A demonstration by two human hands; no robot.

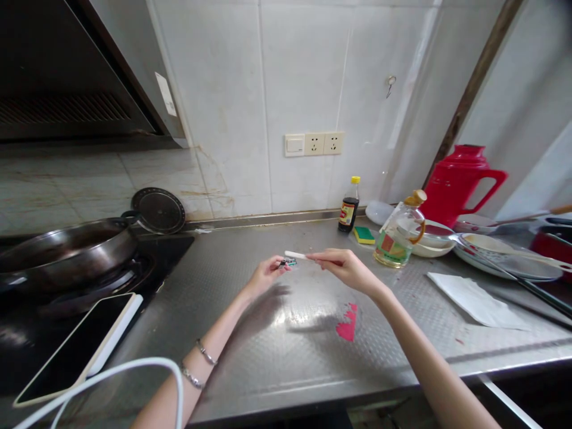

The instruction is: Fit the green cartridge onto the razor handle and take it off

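Note:
My left hand (pixel 267 271) pinches a small dark-and-green piece (pixel 289 262), too small to make out, over the steel countertop (pixel 250 357). From the right, my right hand (pixel 342 266) grips a slim white stick (pixel 295 255) between thumb and fingers. Its far tip points left and lies just above the small piece; whether they touch I cannot tell. Both hands are raised a little above the metal, and their shadows fall below them. A torn pink patch (pixel 347 323) shows on the counter nearer to me, below my right hand.
At left, a pan (pixel 67 250) sits on the black stove, with a phone (pixel 78 348) and white cable (pixel 147 361) nearer me. Along the back are a sauce bottle (pixel 348 208), sponge (pixel 364 235) and glass jug (pixel 397 238). A red thermos (pixel 456 185), dishes and white paper (pixel 476 301) occupy the right.

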